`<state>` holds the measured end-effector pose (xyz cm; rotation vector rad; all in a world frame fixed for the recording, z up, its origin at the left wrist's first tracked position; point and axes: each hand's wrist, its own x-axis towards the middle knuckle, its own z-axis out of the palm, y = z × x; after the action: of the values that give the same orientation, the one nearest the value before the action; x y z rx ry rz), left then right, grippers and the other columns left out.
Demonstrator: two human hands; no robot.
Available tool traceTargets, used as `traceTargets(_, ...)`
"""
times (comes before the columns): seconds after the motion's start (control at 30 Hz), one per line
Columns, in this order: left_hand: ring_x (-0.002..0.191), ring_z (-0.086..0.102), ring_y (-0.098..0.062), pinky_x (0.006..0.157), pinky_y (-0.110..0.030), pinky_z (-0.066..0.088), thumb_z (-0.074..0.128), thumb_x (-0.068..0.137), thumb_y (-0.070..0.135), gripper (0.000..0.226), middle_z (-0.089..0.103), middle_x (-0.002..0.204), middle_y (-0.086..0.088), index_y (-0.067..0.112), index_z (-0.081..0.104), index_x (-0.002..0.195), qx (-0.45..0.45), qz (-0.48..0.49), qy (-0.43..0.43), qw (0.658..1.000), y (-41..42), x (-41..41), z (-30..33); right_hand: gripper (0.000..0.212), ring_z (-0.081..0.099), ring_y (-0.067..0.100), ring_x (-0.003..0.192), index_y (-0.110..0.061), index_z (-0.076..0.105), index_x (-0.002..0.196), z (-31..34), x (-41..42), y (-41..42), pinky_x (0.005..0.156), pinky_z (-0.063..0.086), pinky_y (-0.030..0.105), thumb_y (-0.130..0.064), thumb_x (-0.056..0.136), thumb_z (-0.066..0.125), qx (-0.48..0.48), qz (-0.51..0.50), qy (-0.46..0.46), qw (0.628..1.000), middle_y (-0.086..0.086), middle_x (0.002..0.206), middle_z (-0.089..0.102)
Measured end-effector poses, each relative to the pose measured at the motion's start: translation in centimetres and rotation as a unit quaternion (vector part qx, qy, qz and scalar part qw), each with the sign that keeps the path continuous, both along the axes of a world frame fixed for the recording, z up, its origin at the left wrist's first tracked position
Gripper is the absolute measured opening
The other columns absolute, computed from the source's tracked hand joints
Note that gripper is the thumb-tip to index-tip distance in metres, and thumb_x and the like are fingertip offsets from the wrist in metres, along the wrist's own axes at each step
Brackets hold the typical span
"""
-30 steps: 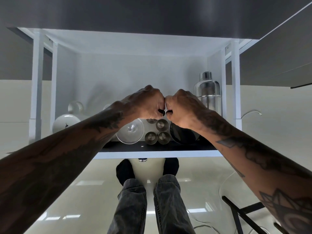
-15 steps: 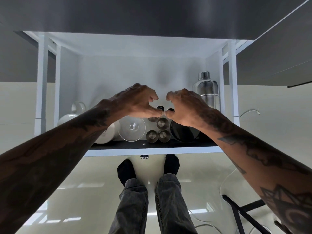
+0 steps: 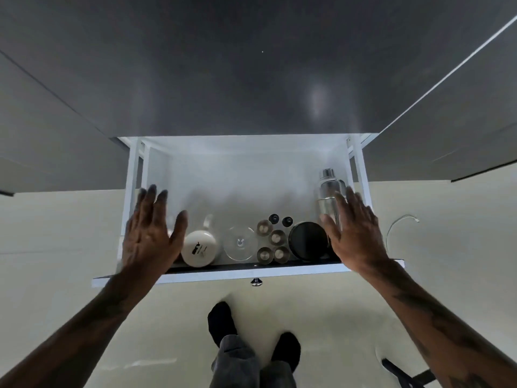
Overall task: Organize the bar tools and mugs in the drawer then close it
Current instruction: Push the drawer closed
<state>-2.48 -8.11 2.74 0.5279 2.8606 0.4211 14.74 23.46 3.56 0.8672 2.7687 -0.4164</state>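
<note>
The white drawer (image 3: 246, 275) stands pulled out below the dark counter. Along its front edge sit a white mug (image 3: 199, 247), an upturned clear glass (image 3: 240, 247), several small metal cups (image 3: 273, 245), two small black caps (image 3: 280, 219) and a round black lid (image 3: 307, 245). A steel cocktail shaker (image 3: 328, 194) stands at the right. My left hand (image 3: 149, 236) hovers open over the drawer's left end, fingers spread. My right hand (image 3: 355, 233) hovers open over the right end, partly in front of the shaker. Neither holds anything.
A dark counter top (image 3: 251, 65) overhangs the drawer's back. A metal knob (image 3: 256, 282) sticks out of the drawer front. My legs and black socks (image 3: 221, 320) stand on the pale glossy floor. A white cable (image 3: 402, 222) lies at the right, a black frame (image 3: 402, 373) at bottom right.
Both hands have left the small cups at the middle and spread apart to the drawer's two ends, opening flat. The view has pulled back, showing more counter.
</note>
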Motion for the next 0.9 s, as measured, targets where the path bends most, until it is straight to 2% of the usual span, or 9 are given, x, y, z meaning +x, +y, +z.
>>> traceTargets(0.07, 0.152, 0.01, -0.027, 0.117, -0.051, 0.025, 0.03, 0.091, 0.058, 0.08, 0.016, 0.164, -0.014, 0.006, 0.027, 0.152, 0.004, 0.021, 0.015, 1.0, -3.0, 1.6, -1.9, 0.075, 0.021, 0.033, 0.15, -0.012, 0.031, 0.15, -1.4, 3.0, 0.6, 0.119, 0.024, 0.051, -0.06, 0.094, 0.02, -0.009, -0.028, -0.004, 1.0, 0.016, 0.162, 0.022)
traceTargets(0.17, 0.151, 0.013, -0.035, 0.116, -0.058, 0.025, 0.028, 0.098, 0.051, 0.076, 0.018, 0.161, -0.023, -0.005, 0.029, 0.15, -0.008, -0.064, 0.064, 0.996, -4.8, 4.5, -4.6, 0.08, 0.021, 0.026, 0.15, -0.01, 0.033, 0.15, -3.8, 5.4, 0.7, 0.121, 0.022, 0.047, -0.064, 0.096, 0.009, 0.01, -0.012, 0.012, 1.0, 0.012, 0.161, 0.025)
traceTargets(0.23, 0.148, 0.022, -0.039, 0.112, -0.06, 0.03, 0.03, 0.101, 0.042, 0.067, 0.026, 0.157, -0.026, -0.007, 0.036, 0.146, -0.029, -0.102, 0.12, 0.987, -4.9, 5.2, -5.9, 0.072, 0.021, 0.022, 0.15, -0.012, 0.032, 0.151, -4.6, 5.4, 0.7, 0.121, 0.021, 0.044, -0.058, 0.098, 0.015, 0.022, -0.017, 0.037, 0.999, 0.009, 0.161, 0.025)
traceTargets(0.37, 0.146, 0.03, -0.035, 0.112, -0.054, 0.033, 0.034, 0.101, 0.038, 0.06, 0.033, 0.156, -0.022, -0.001, 0.042, 0.145, -0.017, -0.065, 0.173, 0.983, -4.2, 4.5, -6.1, 0.065, 0.023, 0.022, 0.149, -0.01, 0.032, 0.15, -5.5, 5.0, 1.0, 0.121, 0.024, 0.042, -0.048, 0.098, 0.023, 0.043, -0.004, 0.068, 0.997, 0.008, 0.16, 0.028)
traceTargets(0.57, 0.146, 0.03, -0.035, 0.114, -0.053, 0.031, 0.029, 0.101, 0.042, 0.063, 0.035, 0.155, -0.021, -0.001, 0.045, 0.143, -0.003, -0.06, 0.165, 0.984, -3.1, 2.6, -6.2, 0.061, 0.028, 0.023, 0.148, -0.011, 0.036, 0.149, -6.3, 3.3, 2.3, 0.12, 0.026, 0.041, -0.046, 0.1, 0.026, 0.055, 0.008, 0.101, 0.993, 0.008, 0.157, 0.034)
traceTargets(0.67, 0.148, 0.025, -0.035, 0.117, -0.054, 0.027, 0.036, 0.099, 0.041, 0.062, 0.033, 0.156, -0.02, -0.002, 0.045, 0.143, 0.044, -0.071, 0.139, 0.987, -1.7, 2.5, -5.0, 0.06, 0.03, 0.026, 0.147, -0.01, 0.037, 0.148, -6.2, 1.7, 3.1, 0.119, 0.028, 0.047, -0.044, 0.1, 0.026, 0.048, 0.012, 0.114, 0.992, 0.01, 0.156, 0.035)
traceTargets(0.73, 0.146, 0.029, -0.037, 0.114, -0.056, 0.03, 0.045, 0.095, 0.038, 0.06, 0.038, 0.154, -0.02, -0.002, 0.049, 0.14, 0.072, -0.096, 0.134, 0.984, -0.1, 4.7, -3.9, 0.06, 0.031, 0.03, 0.146, -0.009, 0.038, 0.147, -5.4, 0.7, 3.0, 0.118, 0.028, 0.052, -0.043, 0.1, 0.026, 0.04, 0.016, 0.126, 0.991, 0.013, 0.156, 0.036)
traceTargets(0.8, 0.144, 0.033, -0.037, 0.112, -0.056, 0.034, 0.052, 0.091, 0.036, 0.062, 0.039, 0.152, -0.022, -0.004, 0.049, 0.139, 0.087, -0.135, 0.123, 0.979, 1.7, 8.1, -3.2, 0.058, 0.034, 0.031, 0.145, -0.007, 0.042, 0.145, -4.2, 0.2, 1.8, 0.116, 0.031, 0.054, -0.041, 0.101, 0.028, 0.045, 0.055, 0.15, 0.986, 0.015, 0.154, 0.04)
traceTargets(0.9, 0.149, 0.021, -0.034, 0.115, -0.053, 0.031, 0.053, 0.091, 0.043, 0.076, 0.024, 0.159, -0.021, -0.004, 0.033, 0.147, 0.043, -0.144, 0.068, 0.986, 3.8, 11.5, -3.5, 0.057, 0.032, 0.028, 0.147, -0.007, 0.041, 0.146, -3.0, 1.2, -2.9, 0.117, 0.032, 0.049, -0.04, 0.1, 0.038, 0.033, 0.148, 0.176, 0.973, 0.013, 0.156, 0.037)
